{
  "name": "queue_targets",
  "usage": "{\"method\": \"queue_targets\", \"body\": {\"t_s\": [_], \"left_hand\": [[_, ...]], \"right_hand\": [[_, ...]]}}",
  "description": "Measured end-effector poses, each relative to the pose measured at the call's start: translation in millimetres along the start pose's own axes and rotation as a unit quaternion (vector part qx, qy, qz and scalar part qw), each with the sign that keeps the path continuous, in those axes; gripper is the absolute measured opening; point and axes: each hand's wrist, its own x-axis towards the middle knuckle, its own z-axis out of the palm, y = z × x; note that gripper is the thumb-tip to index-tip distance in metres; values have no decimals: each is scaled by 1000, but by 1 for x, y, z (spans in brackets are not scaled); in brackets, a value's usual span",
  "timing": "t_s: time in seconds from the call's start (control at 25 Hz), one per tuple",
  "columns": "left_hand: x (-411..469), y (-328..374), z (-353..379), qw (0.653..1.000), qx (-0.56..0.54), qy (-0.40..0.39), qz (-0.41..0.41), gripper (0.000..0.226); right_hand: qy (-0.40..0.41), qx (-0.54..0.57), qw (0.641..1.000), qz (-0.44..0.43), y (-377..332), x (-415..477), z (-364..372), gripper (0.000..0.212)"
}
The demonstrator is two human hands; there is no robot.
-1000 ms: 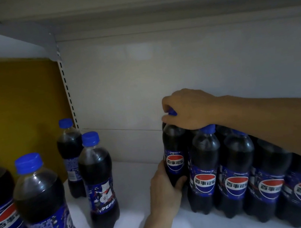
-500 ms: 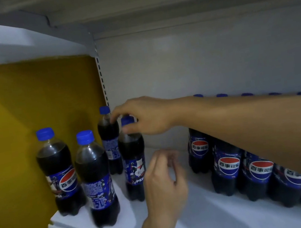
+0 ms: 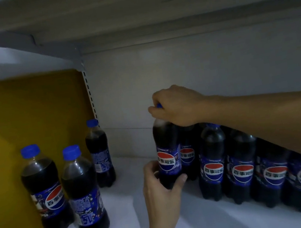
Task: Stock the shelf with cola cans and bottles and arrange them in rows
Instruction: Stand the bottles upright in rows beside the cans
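Note:
A cola bottle [image 3: 166, 151] with a blue cap and blue label stands upright at the left end of a row of like bottles [image 3: 241, 166] on the white shelf [image 3: 159, 227]. My right hand [image 3: 176, 106] grips its cap from above. My left hand [image 3: 160, 188] wraps its base from the front. Three loose cola bottles stand apart at the shelf's left end: one at the front left [image 3: 45, 190], one beside it [image 3: 83, 194], and one further back [image 3: 99, 152].
A yellow side panel [image 3: 29, 116] closes the shelf on the left. A slotted upright [image 3: 88, 91] runs down the back corner. The grey back wall [image 3: 197, 67] and the shelf above [image 3: 130, 9] bound the space. Bare shelf lies between the loose bottles and the row.
My right hand took a bottle by its cap from the left group and carried it right to the row's end. My left hand closed around that bottle's base.

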Motion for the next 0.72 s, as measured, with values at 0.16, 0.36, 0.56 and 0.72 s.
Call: {"method": "queue_targets", "body": {"t_s": [0.16,0.36,0.56,0.72], "left_hand": [[9,-5,19,999,-23,-19,11,64],[10,-20,33,998,-22,-54,-10,65],[13,-31,34,996,1,-92,-16,58],[12,-39,34,993,20,-115,-15,56]], "right_hand": [[-22,-21,999,27,26,-14,-3,45],[-37,-44,998,23,34,-24,14,44],[-29,-18,999,30,48,-31,25,44],[-50,0,998,34,52,-34,31,41]]}}
